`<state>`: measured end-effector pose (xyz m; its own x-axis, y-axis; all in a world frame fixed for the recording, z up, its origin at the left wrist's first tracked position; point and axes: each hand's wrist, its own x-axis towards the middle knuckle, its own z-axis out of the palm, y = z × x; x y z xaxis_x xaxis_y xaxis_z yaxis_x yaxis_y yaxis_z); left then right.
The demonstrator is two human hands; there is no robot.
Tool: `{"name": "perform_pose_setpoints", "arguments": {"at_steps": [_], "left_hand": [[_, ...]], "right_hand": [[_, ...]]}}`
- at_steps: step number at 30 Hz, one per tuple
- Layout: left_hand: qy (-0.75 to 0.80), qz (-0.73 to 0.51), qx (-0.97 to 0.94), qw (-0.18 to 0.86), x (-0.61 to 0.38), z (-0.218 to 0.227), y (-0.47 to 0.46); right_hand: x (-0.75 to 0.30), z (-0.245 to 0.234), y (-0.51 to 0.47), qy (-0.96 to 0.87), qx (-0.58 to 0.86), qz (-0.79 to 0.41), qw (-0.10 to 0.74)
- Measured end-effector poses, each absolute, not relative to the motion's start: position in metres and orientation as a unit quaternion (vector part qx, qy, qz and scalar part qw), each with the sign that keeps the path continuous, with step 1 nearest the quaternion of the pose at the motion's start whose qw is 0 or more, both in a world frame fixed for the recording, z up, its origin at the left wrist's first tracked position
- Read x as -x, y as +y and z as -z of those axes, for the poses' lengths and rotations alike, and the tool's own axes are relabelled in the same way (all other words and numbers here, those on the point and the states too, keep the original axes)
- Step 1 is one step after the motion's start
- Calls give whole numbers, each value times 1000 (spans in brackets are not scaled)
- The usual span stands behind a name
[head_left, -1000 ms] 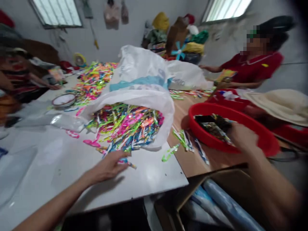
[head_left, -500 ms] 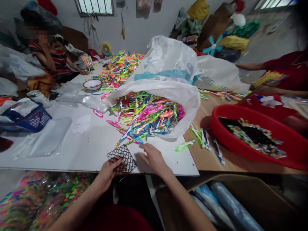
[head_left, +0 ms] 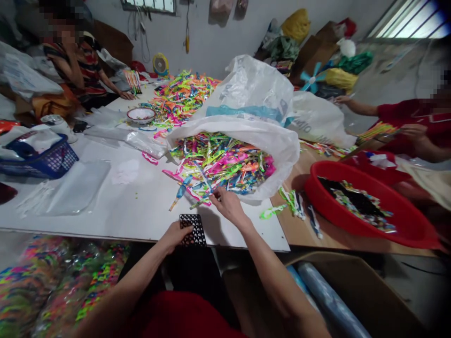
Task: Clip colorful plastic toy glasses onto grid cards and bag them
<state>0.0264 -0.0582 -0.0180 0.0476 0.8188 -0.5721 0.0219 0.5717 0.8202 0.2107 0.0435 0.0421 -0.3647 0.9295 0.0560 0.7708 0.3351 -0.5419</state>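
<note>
My left hand (head_left: 178,234) grips a small black plastic grid (head_left: 197,230) full of holes, held over the table's front edge with the thumb on top. At the near edge of a heap of bright plastic pieces (head_left: 225,162), my right hand (head_left: 227,204) has its fingertips pinched on the end of a slim blue-and-white plastic piece (head_left: 203,177). The heap spills out of a large white plastic bag (head_left: 282,145) lying on its side. Beside the right hand, a loose blue plastic piece (head_left: 182,187) rests on the white tabletop (head_left: 120,206).
A red basin (head_left: 352,234) with small wrapped items stands at right. Clear plastic bags (head_left: 79,188) and a blue basket (head_left: 52,159) lie left, a bowl (head_left: 141,115) farther back. Co-workers sit at left (head_left: 81,70) and right (head_left: 416,117); an open carton (head_left: 352,277) stands below the table.
My right hand has moved forward to the heap and closed on a blue-and-white piece. My left hand has turned the black grid more upright. The view has shifted slightly.
</note>
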Motion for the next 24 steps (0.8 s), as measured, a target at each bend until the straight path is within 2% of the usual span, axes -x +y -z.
{"name": "perform_pose_setpoints", "arguments": {"at_steps": [2, 5, 8, 11, 13, 16, 20, 24], "left_hand": [[664, -299, -391, 563, -24, 18, -59], [734, -216, -550, 335, -18, 11, -78], [656, -136, -722, 172, -16, 9, -99], [556, -63, -821, 114, -17, 17, -110], [545, -44, -832, 93, -18, 25, -111], [554, -36, -829, 64, -19, 36, -112], [563, -29, -825, 40, -23, 41, -113], [560, -32, -826, 43, -23, 38, -109]], "right_hand": [[-200, -40, 31, -750, 506, -323, 276], [-188, -26, 5, -658, 500, -433, 359], [-178, -5, -14, -619, 520, -476, 347], [-168, 18, -18, -591, 535, -516, 314], [-159, 28, -15, -578, 538, -527, 313], [-144, 33, -10, -647, 542, -449, 293], [-122, 33, -7, -774, 549, -276, 151], [-100, 28, -5, -824, 532, -190, 36]]}}
